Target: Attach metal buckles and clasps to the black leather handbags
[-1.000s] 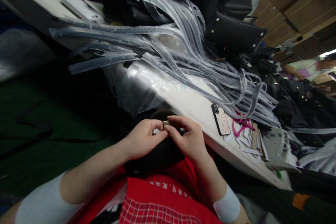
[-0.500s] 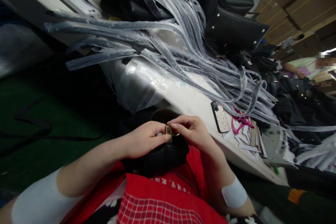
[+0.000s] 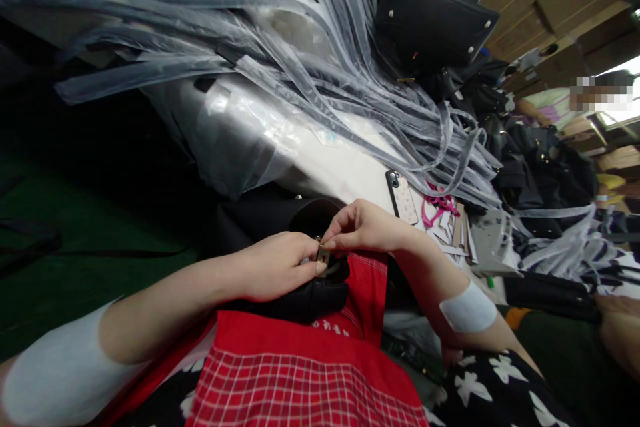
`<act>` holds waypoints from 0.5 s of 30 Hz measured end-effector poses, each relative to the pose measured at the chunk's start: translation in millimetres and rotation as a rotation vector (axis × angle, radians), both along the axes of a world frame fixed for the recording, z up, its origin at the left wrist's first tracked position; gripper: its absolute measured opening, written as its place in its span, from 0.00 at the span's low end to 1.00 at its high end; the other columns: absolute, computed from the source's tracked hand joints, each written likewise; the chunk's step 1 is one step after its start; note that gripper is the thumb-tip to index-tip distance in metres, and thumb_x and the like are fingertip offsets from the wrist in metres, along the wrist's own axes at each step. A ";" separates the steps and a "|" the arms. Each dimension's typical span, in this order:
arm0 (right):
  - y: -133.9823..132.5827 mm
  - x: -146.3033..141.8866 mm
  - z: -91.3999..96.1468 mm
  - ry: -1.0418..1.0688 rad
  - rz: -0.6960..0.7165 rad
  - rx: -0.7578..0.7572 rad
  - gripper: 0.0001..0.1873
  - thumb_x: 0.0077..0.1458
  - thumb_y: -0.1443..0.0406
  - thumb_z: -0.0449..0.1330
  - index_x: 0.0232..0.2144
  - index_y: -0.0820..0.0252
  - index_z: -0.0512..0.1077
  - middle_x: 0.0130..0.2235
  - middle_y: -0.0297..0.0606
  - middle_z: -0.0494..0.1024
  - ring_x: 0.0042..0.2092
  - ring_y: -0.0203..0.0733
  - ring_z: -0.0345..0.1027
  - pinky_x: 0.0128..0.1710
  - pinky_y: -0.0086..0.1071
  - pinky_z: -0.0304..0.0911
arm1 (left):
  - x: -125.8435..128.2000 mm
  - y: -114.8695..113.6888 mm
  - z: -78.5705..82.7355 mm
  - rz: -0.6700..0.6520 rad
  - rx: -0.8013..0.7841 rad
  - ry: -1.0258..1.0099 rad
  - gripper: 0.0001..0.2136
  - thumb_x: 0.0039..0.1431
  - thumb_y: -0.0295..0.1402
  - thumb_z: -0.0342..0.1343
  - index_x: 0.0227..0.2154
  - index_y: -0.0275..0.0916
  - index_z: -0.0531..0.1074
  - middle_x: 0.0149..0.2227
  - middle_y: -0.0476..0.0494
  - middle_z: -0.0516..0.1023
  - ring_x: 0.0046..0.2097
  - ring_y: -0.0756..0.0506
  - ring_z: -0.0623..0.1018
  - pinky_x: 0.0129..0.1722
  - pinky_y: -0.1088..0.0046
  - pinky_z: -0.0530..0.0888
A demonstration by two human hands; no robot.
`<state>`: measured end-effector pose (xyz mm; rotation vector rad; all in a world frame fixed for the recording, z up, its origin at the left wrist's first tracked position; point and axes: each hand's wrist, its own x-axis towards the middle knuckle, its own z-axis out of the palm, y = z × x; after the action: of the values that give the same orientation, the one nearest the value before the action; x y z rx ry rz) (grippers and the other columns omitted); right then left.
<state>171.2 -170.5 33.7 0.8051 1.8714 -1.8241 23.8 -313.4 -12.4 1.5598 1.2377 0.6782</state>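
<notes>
A black bag (image 3: 313,297) rests on my lap against the red apron (image 3: 280,333), its mouth partly open. On it sits a small gold-coloured metal clasp (image 3: 323,255). My left hand (image 3: 280,265) is closed on the clasp, thumb in front and fingers curled behind. From the other side my right hand (image 3: 360,228) pinches at the clasp's upper edge with thumb and forefinger. Whatever small part lies between those fingertips is hidden.
Long plastic-wrapped straps (image 3: 320,73) lie heaped across the white table (image 3: 345,167). A phone in a patterned case (image 3: 401,197), pink scissors-like handles (image 3: 437,207) and paper strips lie near its edge. Black bags (image 3: 435,20) are piled behind. A person (image 3: 555,103) stands at far right.
My view has shifted, so the table things appear further left and higher. The right hand's fingertips have moved slightly at the clasp's top; the left hand keeps its grip.
</notes>
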 end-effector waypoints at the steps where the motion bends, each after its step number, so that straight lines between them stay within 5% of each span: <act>1: -0.8 0.0 0.2 -0.007 0.004 0.005 0.10 0.48 0.62 0.66 0.32 0.62 0.80 0.29 0.35 0.82 0.29 0.35 0.75 0.34 0.28 0.72 | 1.5 -0.4 -1.0 0.002 -0.004 0.010 0.13 0.60 0.36 0.48 0.24 0.38 0.72 0.26 0.47 0.74 0.29 0.48 0.72 0.32 0.73 0.66; 15: -13.8 1.9 -9.7 -0.070 -0.006 0.065 0.11 0.43 0.61 0.69 0.23 0.65 0.76 0.23 0.34 0.79 0.24 0.33 0.71 0.27 0.25 0.68 | 16.7 -5.9 -10.8 -0.003 -0.044 0.045 0.13 0.60 0.36 0.48 0.21 0.38 0.65 0.23 0.51 0.68 0.25 0.50 0.67 0.27 0.74 0.61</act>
<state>173.2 -184.3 23.9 0.8862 1.8946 -1.7232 40.5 -319.3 -23.2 1.5479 1.2757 0.6134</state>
